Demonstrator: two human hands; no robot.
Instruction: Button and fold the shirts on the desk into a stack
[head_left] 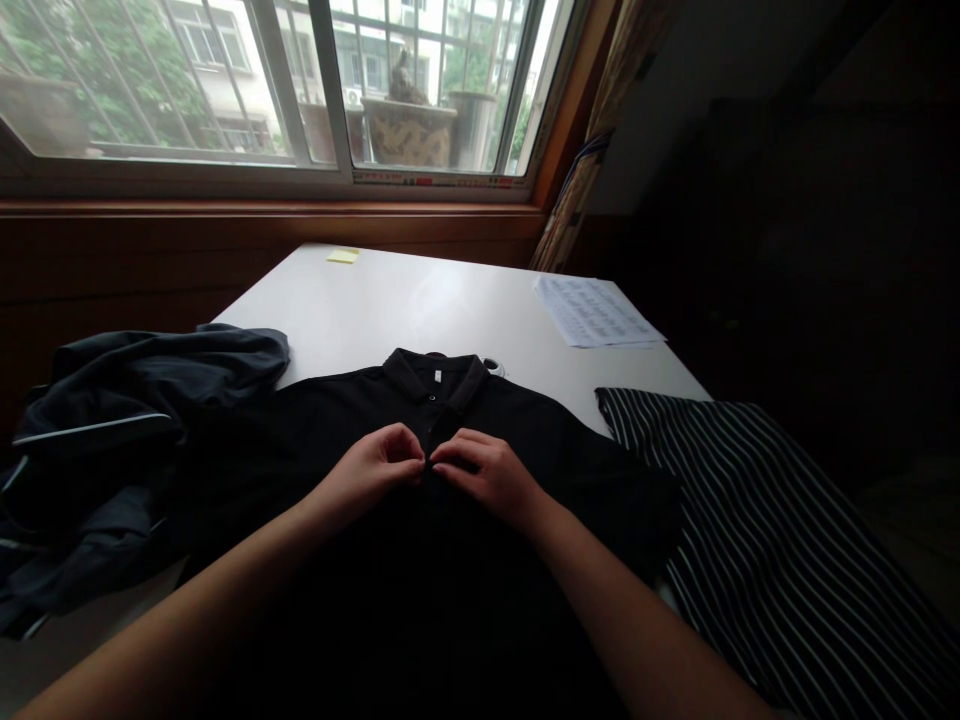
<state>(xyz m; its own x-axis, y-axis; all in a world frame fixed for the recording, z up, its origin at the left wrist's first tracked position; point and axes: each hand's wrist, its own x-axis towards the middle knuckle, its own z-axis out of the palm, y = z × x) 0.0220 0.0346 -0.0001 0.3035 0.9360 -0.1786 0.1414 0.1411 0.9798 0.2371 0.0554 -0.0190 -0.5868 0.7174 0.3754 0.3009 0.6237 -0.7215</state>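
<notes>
A black polo shirt (pixel 517 420) lies spread on the white table, its collar toward the window and a small white label inside the neck. Both hands meet at the front placket, just below the collar. My left hand (pixel 388 458) pinches the placket's left side with thumb and forefinger. From the other side my right hand (pixel 480 465) pinches the placket too, its fingertips almost touching those of the left. One button shows near the collar; whatever lies between the fingertips is too small and dark to make out.
On the left a dark grey garment (pixel 150 380) with white piping lies crumpled. A black-and-white striped garment (pixel 750 500) drapes over the table's right edge. Printed papers (pixel 596 312) and a yellow sticky-note pad (pixel 343 256) lie on the white table (pixel 420 290), below the window.
</notes>
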